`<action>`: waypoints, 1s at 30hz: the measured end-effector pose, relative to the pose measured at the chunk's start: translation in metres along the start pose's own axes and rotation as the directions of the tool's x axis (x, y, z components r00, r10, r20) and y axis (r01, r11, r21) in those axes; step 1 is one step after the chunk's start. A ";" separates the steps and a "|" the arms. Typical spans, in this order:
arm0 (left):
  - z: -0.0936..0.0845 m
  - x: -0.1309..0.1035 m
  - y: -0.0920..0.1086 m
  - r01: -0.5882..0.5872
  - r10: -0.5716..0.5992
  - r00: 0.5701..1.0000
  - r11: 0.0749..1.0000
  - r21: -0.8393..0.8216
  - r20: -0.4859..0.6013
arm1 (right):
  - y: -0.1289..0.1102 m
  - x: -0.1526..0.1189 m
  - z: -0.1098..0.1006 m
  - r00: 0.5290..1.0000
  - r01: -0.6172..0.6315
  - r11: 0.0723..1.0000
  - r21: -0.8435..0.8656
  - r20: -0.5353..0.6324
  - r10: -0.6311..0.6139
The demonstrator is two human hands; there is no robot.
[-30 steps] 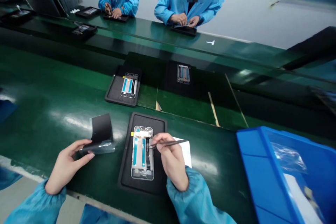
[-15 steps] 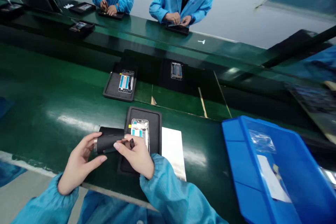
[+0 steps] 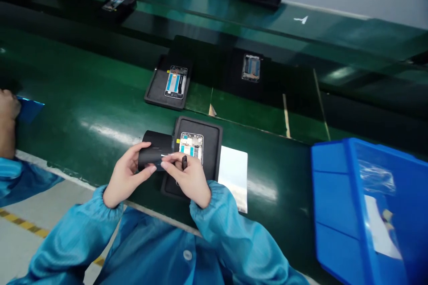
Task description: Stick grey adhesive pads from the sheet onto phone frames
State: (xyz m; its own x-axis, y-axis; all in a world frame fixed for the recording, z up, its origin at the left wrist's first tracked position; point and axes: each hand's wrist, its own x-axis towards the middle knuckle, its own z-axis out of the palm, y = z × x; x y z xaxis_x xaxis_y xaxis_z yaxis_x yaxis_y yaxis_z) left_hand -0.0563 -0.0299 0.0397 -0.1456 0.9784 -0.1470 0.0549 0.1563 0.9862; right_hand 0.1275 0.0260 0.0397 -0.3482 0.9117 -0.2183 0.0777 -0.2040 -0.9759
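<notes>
The right hand (image 3: pixel 191 179) hides part of the phone (image 3: pixel 190 143).

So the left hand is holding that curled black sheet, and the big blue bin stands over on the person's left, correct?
Not quite: the head view shows the blue bin on the person's right, not the left. The left hand is indeed holding the curled black sheet.

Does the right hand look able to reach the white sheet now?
Probably yes: the white sheet lies beside the dark tray, mostly uncovered. The right hand is at the black film, so might leave that first.
</notes>
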 end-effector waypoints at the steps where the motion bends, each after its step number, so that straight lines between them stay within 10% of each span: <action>1: 0.000 0.000 0.000 0.004 -0.004 1.000 1.000 0.003 -0.010 | 0.000 -0.001 0.001 1.000 0.008 1.000 -0.014 0.002 -0.008; 8: 0.001 0.002 0.005 0.032 -0.025 0.996 0.996 0.083 -0.091 | 0.000 -0.008 -0.001 0.998 0.067 0.991 -0.115 0.011 -0.066; 13: 0.002 0.000 0.001 0.020 -0.006 0.976 0.998 0.061 -0.218 | 0.003 -0.022 -0.023 0.937 0.265 0.950 -0.165 -0.187 -0.294; 23: 0.017 0.001 0.000 -0.046 0.063 0.978 0.995 0.091 -0.198 | -0.003 -0.020 -0.012 0.972 0.233 0.972 -0.032 0.012 -0.233; 30: 0.022 -0.006 0.003 -0.078 0.085 0.973 0.996 0.039 -0.215 | 0.008 -0.016 -0.003 0.981 0.185 0.980 0.070 -0.073 -0.180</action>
State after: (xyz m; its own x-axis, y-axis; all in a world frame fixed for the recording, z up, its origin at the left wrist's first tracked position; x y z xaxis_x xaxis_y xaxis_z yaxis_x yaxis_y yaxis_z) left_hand -0.0332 -0.0320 0.0415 -0.3495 0.9360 -0.0429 0.1047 0.0845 0.9909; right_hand 0.1366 0.0105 0.0359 -0.2871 0.9571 -0.0380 -0.0535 -0.0557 -0.9970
